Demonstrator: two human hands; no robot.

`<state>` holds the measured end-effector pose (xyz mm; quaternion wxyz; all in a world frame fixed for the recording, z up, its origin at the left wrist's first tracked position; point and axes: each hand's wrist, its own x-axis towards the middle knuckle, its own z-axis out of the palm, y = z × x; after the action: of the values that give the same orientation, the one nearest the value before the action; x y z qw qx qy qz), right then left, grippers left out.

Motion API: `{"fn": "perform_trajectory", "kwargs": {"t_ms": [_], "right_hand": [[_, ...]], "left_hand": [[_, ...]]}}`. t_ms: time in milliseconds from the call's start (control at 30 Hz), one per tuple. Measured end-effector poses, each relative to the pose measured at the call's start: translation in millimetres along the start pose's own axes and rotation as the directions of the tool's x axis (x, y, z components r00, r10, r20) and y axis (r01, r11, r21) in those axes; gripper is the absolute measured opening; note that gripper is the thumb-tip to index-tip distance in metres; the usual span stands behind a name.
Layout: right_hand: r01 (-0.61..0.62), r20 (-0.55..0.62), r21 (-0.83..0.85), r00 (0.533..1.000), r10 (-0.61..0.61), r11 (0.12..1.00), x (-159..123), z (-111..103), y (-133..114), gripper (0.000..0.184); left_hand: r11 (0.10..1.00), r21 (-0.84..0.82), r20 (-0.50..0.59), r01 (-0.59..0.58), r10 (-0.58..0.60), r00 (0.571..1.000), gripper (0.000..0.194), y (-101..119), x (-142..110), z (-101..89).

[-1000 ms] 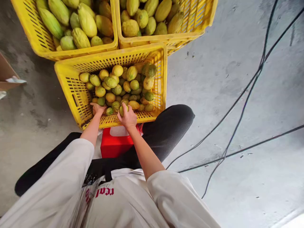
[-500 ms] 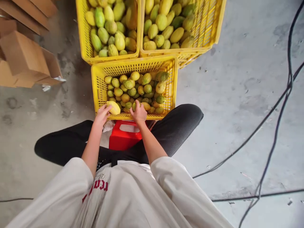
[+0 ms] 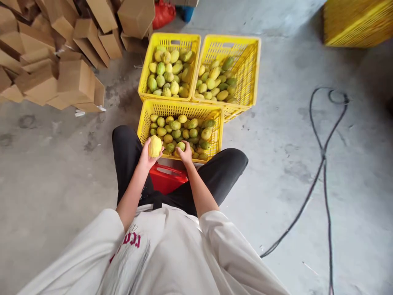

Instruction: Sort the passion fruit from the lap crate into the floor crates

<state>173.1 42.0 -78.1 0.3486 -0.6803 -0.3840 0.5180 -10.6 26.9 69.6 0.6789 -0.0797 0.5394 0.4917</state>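
Nearest yellow plastic crate [image 3: 172,108]: oval yellow-green fruits [image 3: 176,125]. Left hand [image 3: 146,157] grips lumpy yellow fruit [image 3: 155,146]; right hand [image 3: 186,155], round greenish fruit [image 3: 181,146].

Open air above far half of front crate [image 3: 217,133]; rear crates [image 3: 254,69] block behind, knees [image 3: 236,159] at sides.

The fruit [image 3: 155,146] is pale yellow, the crate [image 3: 188,110] deeper yellow.
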Motion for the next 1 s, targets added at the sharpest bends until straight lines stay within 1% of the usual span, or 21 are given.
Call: {"fn": "perform_trajectory", "kwargs": {"t_ms": [33, 100, 167, 233, 300, 367, 433, 533, 600, 667, 767, 833, 900, 1000], "right_hand": [[-0.003, 0.005, 0.077, 1.000, 0.002, 0.997, -1, -1, -1, 0.057], [0.009, 0.023, 0.149, 1.000, -0.013, 0.989, -4, -3, -3, 0.055], [0.030, 0.038, 0.180, 0.999, -0.038, 0.983, -7, -4, -7, 0.056], [0.036, 0.052, 0.257, 0.997, -0.051, 0.966, -11, -3, -13, 0.058], [0.002, 0.093, 0.412, 0.995, -0.044, 0.911, -14, -3, -19, 0.058], [-0.080, 0.165, 0.576, 0.986, -0.020, 0.814, -17, -6, -26, 0.054], [-0.178, 0.229, 0.659, 0.973, 0.031, 0.731, -22, -10, -34, 0.050], [-0.280, 0.271, 0.686, 0.955, 0.121, 0.671, -34, -19, -44, 0.047], [-0.294, 0.277, 0.699, 0.952, 0.132, 0.652, -44, -23, -48, 0.043], [-0.282, 0.268, 0.721, 0.956, 0.120, 0.634, -55, -27, -48, 0.038], [-0.323, 0.291, 0.777, 0.946, 0.147, 0.540, -68, -31, -44, 0.037], [-0.371, 0.334, 0.797, 0.928, 0.164, 0.476, -74, -33, -41, 0.035], [-0.398, 0.357, 0.792, 0.917, 0.178, 0.463, -76, -34, -41, 0.033], [-0.373, 0.337, 0.794, 0.927, 0.164, 0.480, -79, -36, -47, 0.031]], "left_hand": [[1.000, 0.020, 0.019, -0.009, 0.009, 1.000, 0.036, -2, 1, -0.7], [0.996, 0.072, 0.036, -0.045, 0.042, 0.998, 0.039, -7, 3, -4.8], [0.992, 0.113, 0.021, -0.059, 0.057, 0.998, 0.042, -11, 6, -10.2], [0.993, 0.104, -0.009, -0.048, 0.050, 0.999, 0.044, -14, 9, -14.5], [0.998, 0.050, -0.027, -0.047, 0.048, 0.998, 0.044, -16, 10, -16.6], [0.998, -0.006, -0.017, -0.058, 0.058, 0.998, 0.042, -19, 12, -17.2], [0.997, -0.033, 0.014, -0.071, 0.072, 0.997, 0.038, -22, 15, -17.5], [0.995, 0.003, 0.082, -0.101, 0.100, 0.992, 0.027, -28, 25, -19.8], [0.992, 0.049, 0.126, -0.114, 0.107, 0.986, 0.021, -32, 32, -21.9], [0.990, 0.078, 0.149, -0.119, 0.107, 0.983, 0.019, -35, 37, -22.9], [0.989, 0.091, 0.153, -0.112, 0.098, 0.983, 0.024, -37, 38, -20.5], [0.992, 0.105, 0.163, -0.074, 0.056, 0.985, 0.030, -37, 34, -17.2], [0.992, 0.118, 0.190, -0.039, 0.016, 0.982, 0.036, -35, 29, -14.1], [0.994, 0.108, 0.255, -0.016, -0.013, 0.967, 0.046, -33, 22, -11.4]]}}
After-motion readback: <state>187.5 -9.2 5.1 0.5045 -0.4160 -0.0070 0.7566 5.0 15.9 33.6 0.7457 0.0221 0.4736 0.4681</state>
